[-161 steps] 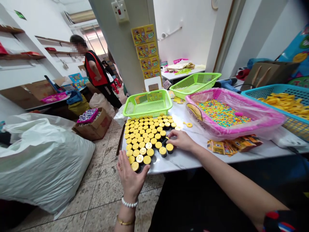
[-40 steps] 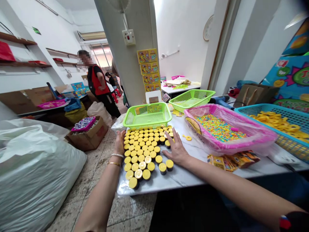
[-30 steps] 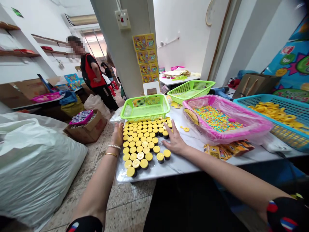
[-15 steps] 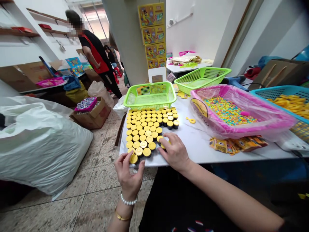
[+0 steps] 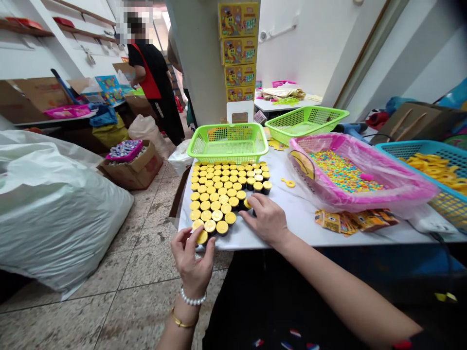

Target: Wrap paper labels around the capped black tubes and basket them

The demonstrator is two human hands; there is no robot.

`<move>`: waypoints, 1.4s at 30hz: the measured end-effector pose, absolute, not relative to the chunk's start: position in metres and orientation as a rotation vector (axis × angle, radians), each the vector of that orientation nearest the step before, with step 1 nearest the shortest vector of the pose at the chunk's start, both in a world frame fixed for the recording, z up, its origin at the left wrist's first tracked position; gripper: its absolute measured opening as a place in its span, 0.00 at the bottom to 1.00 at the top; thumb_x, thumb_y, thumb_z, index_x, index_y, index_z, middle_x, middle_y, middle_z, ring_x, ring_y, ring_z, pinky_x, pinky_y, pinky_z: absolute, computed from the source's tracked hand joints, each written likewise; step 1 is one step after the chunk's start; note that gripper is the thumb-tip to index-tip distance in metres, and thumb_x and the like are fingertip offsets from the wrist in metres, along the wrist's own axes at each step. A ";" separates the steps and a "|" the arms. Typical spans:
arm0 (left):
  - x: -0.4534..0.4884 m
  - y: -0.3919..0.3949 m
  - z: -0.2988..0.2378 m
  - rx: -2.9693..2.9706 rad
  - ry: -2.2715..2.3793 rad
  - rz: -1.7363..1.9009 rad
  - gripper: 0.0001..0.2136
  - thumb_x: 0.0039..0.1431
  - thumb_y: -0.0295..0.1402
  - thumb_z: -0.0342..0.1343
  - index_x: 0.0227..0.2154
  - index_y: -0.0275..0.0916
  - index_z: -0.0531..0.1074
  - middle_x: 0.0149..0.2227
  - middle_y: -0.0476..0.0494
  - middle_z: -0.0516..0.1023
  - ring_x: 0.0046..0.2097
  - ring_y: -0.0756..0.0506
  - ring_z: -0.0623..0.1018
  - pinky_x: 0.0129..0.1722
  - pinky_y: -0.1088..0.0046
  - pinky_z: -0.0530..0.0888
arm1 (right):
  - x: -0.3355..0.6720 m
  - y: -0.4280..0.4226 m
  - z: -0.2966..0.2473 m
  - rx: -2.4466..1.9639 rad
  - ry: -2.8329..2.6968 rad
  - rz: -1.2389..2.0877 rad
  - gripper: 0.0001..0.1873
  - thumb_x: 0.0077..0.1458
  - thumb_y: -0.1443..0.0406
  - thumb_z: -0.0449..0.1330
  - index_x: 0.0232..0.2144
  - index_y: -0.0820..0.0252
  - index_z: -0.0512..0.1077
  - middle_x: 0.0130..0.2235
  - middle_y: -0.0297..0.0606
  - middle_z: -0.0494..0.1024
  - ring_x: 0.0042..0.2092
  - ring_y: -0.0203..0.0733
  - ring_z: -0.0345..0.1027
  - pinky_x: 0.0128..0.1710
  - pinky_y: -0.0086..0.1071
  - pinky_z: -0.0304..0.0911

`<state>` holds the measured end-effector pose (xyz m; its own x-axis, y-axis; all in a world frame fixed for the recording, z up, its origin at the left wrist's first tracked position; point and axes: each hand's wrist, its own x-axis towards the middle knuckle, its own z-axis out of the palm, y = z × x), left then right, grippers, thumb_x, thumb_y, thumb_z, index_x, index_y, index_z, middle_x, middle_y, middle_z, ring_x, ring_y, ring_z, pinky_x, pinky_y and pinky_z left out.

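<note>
Several small black jars with yellow caps [image 5: 219,187] stand packed together on the white table [image 5: 292,228]. My left hand [image 5: 191,260] reaches up from below the table's near edge, with thumb and fingers pinched round the front-most jar [image 5: 202,237]. My right hand [image 5: 268,221] lies on the table at the cluster's right side. Its fingers are curled over a jar [image 5: 247,203] that is mostly hidden under them.
A green basket [image 5: 229,142] stands behind the jars, with a second green basket [image 5: 306,119] further back. A pink plastic-lined tray of coloured beads [image 5: 365,187], a blue basket of yellow rings [image 5: 434,160] and sachets [image 5: 353,219] lie to the right. A big white bag [image 5: 54,209] and a person in red [image 5: 153,78] are on the left.
Both hands have come back from the sides of the cluster to its near end. My left hand now pinches the front jar and my right hand covers the two loose jars.
</note>
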<state>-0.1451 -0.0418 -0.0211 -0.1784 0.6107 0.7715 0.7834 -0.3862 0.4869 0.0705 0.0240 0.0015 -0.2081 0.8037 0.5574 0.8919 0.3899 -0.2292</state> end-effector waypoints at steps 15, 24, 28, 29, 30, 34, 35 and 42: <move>-0.153 -0.049 -0.028 -1.843 -1.689 -1.643 0.22 0.54 0.30 0.66 0.52 0.37 0.71 0.49 0.38 0.67 0.41 0.45 0.73 0.40 0.64 0.77 | 0.083 0.047 0.002 -1.396 -1.953 -0.336 0.22 0.57 0.60 0.62 0.52 0.64 0.69 0.54 0.53 0.70 0.54 0.54 0.65 0.55 0.43 0.63; -0.153 -0.050 -0.023 -1.900 -1.722 -1.590 0.23 0.55 0.30 0.66 0.54 0.36 0.70 0.46 0.38 0.71 0.40 0.46 0.74 0.42 0.66 0.77 | 0.102 0.020 -0.009 -1.548 -1.731 0.080 0.22 0.51 0.64 0.62 0.49 0.60 0.65 0.43 0.45 0.73 0.40 0.50 0.71 0.40 0.43 0.71; -0.150 -0.048 -0.018 -1.908 -1.718 -1.590 0.20 0.55 0.30 0.65 0.51 0.36 0.72 0.45 0.40 0.71 0.37 0.47 0.73 0.40 0.67 0.77 | 0.096 0.047 -0.011 -1.528 -1.707 0.139 0.25 0.50 0.66 0.62 0.51 0.62 0.64 0.44 0.46 0.74 0.38 0.49 0.71 0.41 0.45 0.70; -0.150 -0.048 -0.018 -1.899 -1.724 -1.601 0.20 0.55 0.30 0.65 0.51 0.37 0.72 0.45 0.40 0.71 0.37 0.47 0.73 0.40 0.67 0.77 | 0.096 0.049 -0.011 -1.511 -1.706 0.144 0.27 0.50 0.66 0.63 0.53 0.62 0.63 0.44 0.47 0.73 0.37 0.48 0.71 0.41 0.45 0.70; -0.150 -0.049 -0.017 -1.890 -1.733 -1.613 0.20 0.55 0.30 0.65 0.51 0.37 0.72 0.46 0.40 0.70 0.36 0.48 0.73 0.39 0.67 0.77 | 0.097 0.048 -0.011 -1.492 -1.707 0.142 0.28 0.51 0.65 0.63 0.54 0.62 0.63 0.45 0.47 0.73 0.36 0.47 0.71 0.41 0.45 0.70; -0.150 -0.051 -0.017 -1.916 -1.773 -1.628 0.22 0.55 0.31 0.65 0.53 0.37 0.71 0.49 0.38 0.69 0.39 0.46 0.75 0.39 0.67 0.78 | 0.096 0.019 -0.005 -1.447 -1.695 0.051 0.27 0.55 0.62 0.62 0.56 0.61 0.64 0.46 0.46 0.72 0.32 0.42 0.69 0.39 0.43 0.71; -0.149 -0.051 -0.018 -1.931 -1.777 -1.621 0.22 0.55 0.31 0.65 0.53 0.37 0.70 0.49 0.37 0.69 0.42 0.45 0.75 0.39 0.66 0.78 | 0.092 0.009 -0.003 -1.430 -1.715 0.040 0.25 0.57 0.61 0.62 0.55 0.61 0.64 0.45 0.45 0.72 0.32 0.42 0.69 0.39 0.41 0.71; -0.144 -0.051 -0.019 -1.921 -1.775 -1.608 0.19 0.54 0.31 0.66 0.49 0.38 0.72 0.49 0.36 0.71 0.50 0.39 0.75 0.42 0.62 0.78 | 0.029 -0.020 0.007 -1.348 -1.943 0.154 0.19 0.55 0.56 0.64 0.45 0.59 0.67 0.43 0.42 0.75 0.37 0.45 0.72 0.34 0.36 0.70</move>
